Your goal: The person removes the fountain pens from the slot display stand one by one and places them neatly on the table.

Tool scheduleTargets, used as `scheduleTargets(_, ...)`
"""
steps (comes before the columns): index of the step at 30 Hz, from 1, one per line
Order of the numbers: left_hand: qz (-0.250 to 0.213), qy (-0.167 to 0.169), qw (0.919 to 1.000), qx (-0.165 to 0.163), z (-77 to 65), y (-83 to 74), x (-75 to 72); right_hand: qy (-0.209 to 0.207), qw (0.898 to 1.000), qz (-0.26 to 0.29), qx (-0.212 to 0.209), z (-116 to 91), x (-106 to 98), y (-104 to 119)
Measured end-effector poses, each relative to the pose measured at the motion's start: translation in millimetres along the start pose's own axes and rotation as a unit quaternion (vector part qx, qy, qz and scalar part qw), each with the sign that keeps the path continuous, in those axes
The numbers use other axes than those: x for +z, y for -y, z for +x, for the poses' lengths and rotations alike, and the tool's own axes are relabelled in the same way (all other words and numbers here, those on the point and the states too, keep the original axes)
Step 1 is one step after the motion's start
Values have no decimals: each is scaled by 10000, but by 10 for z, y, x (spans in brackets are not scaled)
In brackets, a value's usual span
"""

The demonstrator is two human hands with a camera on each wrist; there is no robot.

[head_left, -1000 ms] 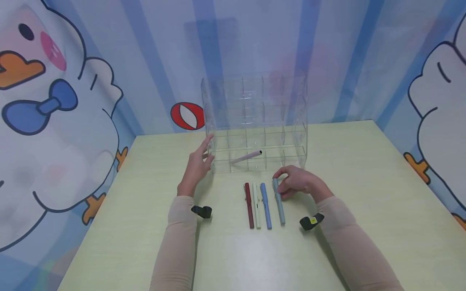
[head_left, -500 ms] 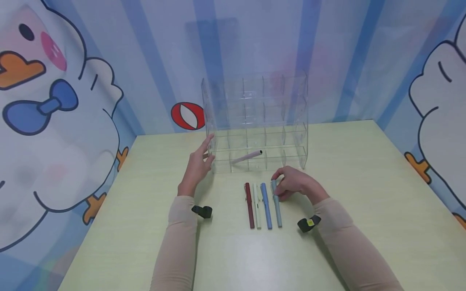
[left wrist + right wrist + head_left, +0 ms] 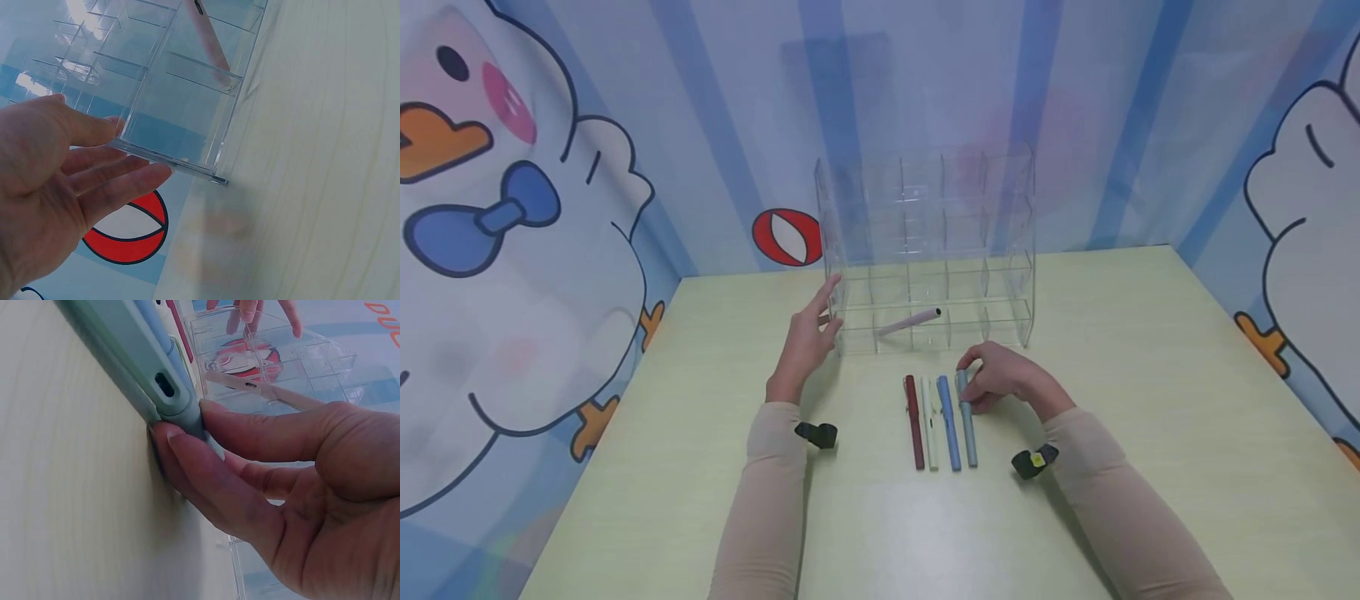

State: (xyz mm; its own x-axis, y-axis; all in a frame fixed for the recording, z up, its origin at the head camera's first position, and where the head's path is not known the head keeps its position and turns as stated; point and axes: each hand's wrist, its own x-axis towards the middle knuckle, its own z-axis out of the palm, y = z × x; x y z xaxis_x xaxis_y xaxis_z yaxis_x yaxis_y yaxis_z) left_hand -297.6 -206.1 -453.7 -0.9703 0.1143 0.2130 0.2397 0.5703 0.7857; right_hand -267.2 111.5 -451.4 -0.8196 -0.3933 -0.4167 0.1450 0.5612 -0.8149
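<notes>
My right hand (image 3: 1000, 377) pinches the upper part of a grey-green pen (image 3: 970, 442) between thumb and fingers; the pen lies on the table. The right wrist view shows the thumb and fingertips around the pen's barrel (image 3: 140, 356). Left of it lie a blue pen (image 3: 950, 429), a white pen (image 3: 929, 433) and a dark red pen (image 3: 914, 429), roughly parallel. My left hand (image 3: 805, 342) holds the left side wall of a clear divided rack (image 3: 928, 287), thumb at the front edge and fingers along the outside, as the left wrist view shows (image 3: 94, 169).
A pale pink pen (image 3: 910, 322) leans tilted in a bottom-row compartment of the rack. The light wooden table (image 3: 662, 467) ends at a printed curtain (image 3: 722, 125) behind the rack. Black wrist cameras sit on both sleeves.
The right hand has shifted slightly left, bringing the grey-green pen nearer to the blue pen and more in line with the row. The left hand and the rack stay put.
</notes>
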Motion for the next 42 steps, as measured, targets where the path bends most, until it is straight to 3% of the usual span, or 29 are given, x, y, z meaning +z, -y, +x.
scheduleTargets(35,-28,-13,10000,-51,-2,-8,2,75,9999,-142,-8,-2,9,-22)
scheduleTargets(42,-34,0,10000,-67,-2,-8,-1,-11,9985,-554,-41,-11,-1,-18)
